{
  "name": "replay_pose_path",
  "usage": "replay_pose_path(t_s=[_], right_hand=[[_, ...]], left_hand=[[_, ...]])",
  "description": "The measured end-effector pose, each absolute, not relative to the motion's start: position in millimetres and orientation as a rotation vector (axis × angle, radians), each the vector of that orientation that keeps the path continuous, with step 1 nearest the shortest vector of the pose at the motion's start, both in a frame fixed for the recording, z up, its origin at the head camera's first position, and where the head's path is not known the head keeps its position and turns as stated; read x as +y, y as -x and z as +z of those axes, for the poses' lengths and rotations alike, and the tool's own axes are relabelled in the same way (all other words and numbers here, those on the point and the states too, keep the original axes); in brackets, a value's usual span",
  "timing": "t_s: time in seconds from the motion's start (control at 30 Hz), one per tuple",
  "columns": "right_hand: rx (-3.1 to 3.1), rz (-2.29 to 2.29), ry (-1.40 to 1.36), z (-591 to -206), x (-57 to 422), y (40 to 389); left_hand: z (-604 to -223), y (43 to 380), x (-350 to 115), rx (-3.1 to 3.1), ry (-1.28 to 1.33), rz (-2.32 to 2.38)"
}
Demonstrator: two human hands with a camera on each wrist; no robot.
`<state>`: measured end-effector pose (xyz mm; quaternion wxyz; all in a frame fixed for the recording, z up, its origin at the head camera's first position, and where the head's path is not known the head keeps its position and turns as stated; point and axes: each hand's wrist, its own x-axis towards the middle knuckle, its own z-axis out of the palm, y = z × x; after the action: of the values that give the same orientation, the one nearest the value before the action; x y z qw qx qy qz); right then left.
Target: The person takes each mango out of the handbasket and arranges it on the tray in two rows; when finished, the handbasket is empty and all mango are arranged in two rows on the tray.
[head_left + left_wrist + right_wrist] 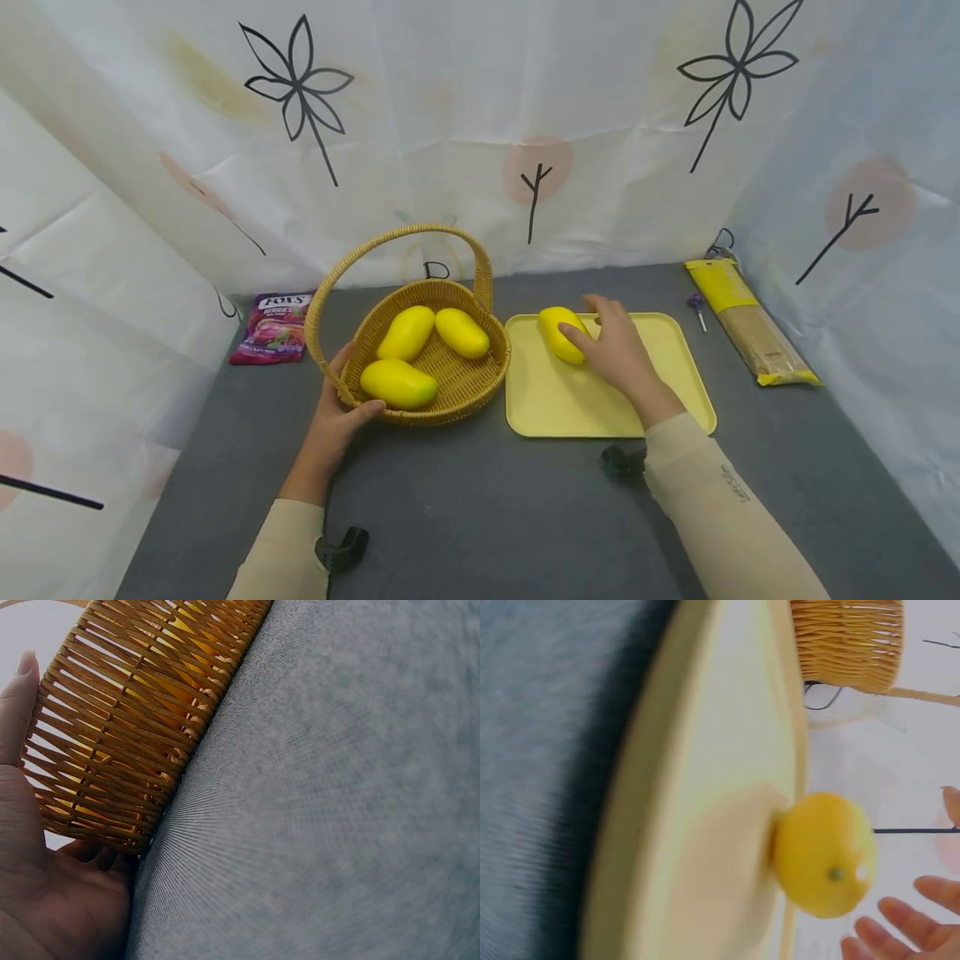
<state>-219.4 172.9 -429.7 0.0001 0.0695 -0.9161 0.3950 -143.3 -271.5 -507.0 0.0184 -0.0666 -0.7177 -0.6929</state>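
A spread right hand [618, 354] by a lone mango [558, 335], a left hand [341, 417] on a wicker basket [453, 379].
The right hand's fingers, well parted and holding nothing, hover above and just right of the mango, which lies on the far left part of a yellow tray [570, 408]; the left hand's fingers grip the basket's near left side, thumb at its rim, with three more mangoes [397, 384] inside, on the gray tabletop [465, 517].

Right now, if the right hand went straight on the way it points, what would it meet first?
The right hand would probably meet the yellow mango on the tray, though depth is unclear.
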Motion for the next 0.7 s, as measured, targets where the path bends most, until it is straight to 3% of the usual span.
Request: replay_pose_path(t_s=[0.43,0.7], right_hand=[[-2.577,1.476,-0.428,-404.0,163.7,203.8],[-2.349,1.834,-0.724,-395.9,147.7,191.6]], left_hand=[[-506.6,142.8,-270.4,-2.220,0.211,-2.151],[-505.6,142.4,-270.9,-2.234,0.194,-2.149]])
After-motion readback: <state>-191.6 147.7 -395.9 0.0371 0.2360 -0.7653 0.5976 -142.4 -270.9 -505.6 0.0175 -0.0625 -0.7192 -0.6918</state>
